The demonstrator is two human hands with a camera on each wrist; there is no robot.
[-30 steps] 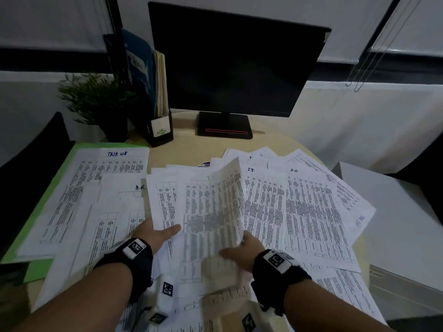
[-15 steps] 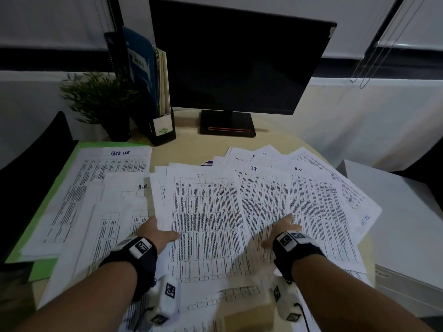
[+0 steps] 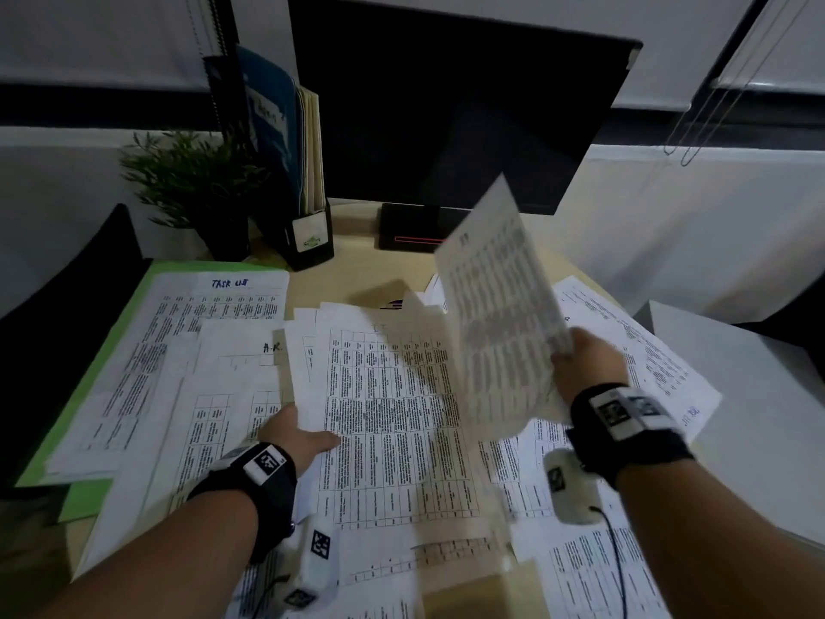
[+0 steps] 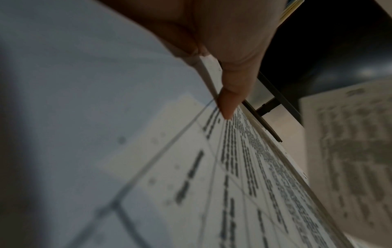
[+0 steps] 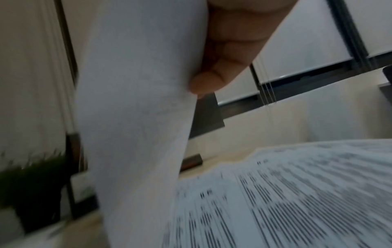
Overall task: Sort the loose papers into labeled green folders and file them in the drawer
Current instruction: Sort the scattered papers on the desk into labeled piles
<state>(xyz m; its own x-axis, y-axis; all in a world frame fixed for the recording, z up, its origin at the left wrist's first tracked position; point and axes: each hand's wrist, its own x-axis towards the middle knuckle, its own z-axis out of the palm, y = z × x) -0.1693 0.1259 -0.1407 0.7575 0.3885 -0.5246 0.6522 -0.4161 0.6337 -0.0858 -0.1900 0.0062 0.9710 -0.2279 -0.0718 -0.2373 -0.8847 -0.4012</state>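
Printed table sheets cover the desk. My right hand (image 3: 585,364) grips one sheet (image 3: 495,314) by its right edge and holds it raised and tilted over the pile; the right wrist view shows its blank back (image 5: 137,117) pinched by my fingers (image 5: 224,67). My left hand (image 3: 298,433) holds the left edge of the middle sheet (image 3: 393,417), thumb (image 4: 231,94) on top and fingers hidden beneath. At the left an open green folder (image 3: 85,395) carries a sheet headed "TASK LIST" (image 3: 214,314). A sheet marked "A.R." (image 3: 241,364) lies beside it.
More sheets (image 3: 647,350) fan out to the right. A dark monitor (image 3: 446,105) stands at the back, with a file holder (image 3: 303,180) and a small plant (image 3: 192,180) to its left. A white cabinet top (image 3: 736,395) sits beyond the desk's right edge.
My right hand left the papers on the right and has raised one sheet up off the pile. My left hand has stayed at the middle sheet's left edge.
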